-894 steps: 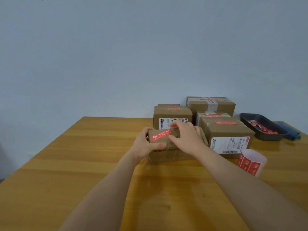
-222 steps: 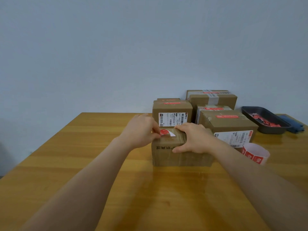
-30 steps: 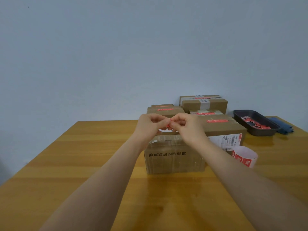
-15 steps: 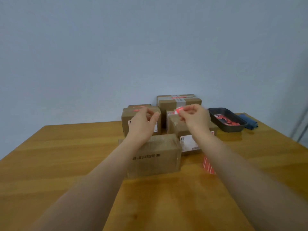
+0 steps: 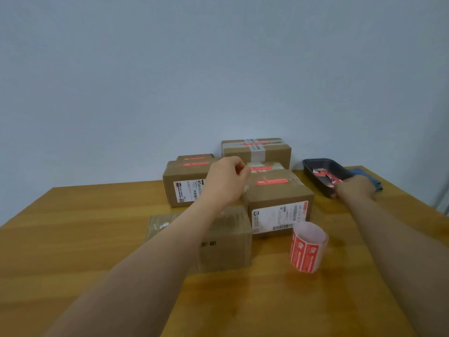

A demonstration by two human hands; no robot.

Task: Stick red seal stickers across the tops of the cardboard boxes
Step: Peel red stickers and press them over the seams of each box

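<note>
The nearest cardboard box [image 5: 226, 242] stands at mid-table, its taped top showing a white patch and no red sticker; my left forearm crosses it. My left hand [image 5: 226, 181] hovers above its far edge, fingers curled, nothing seen in them. My right hand [image 5: 354, 188] reaches to the near edge of the dark tray [image 5: 315, 164], a red sticker scrap [image 5: 336, 182] at its fingertips; blur hides the grip. A roll of red seal stickers [image 5: 307, 246] stands right of the box. Behind, the labelled box [image 5: 279, 198] and several others carry red stickers on top.
The tray holds red sticker scraps, and a blue cloth [image 5: 369, 181] lies behind my right hand. Boxes crowd the table's far middle against the wall. The wooden table [image 5: 73, 239] stretches to the left and toward me.
My hands parted from above the near box. The right hand swung right with a red scrap to the tray; the left hand stayed above the box. The view shifted right.
</note>
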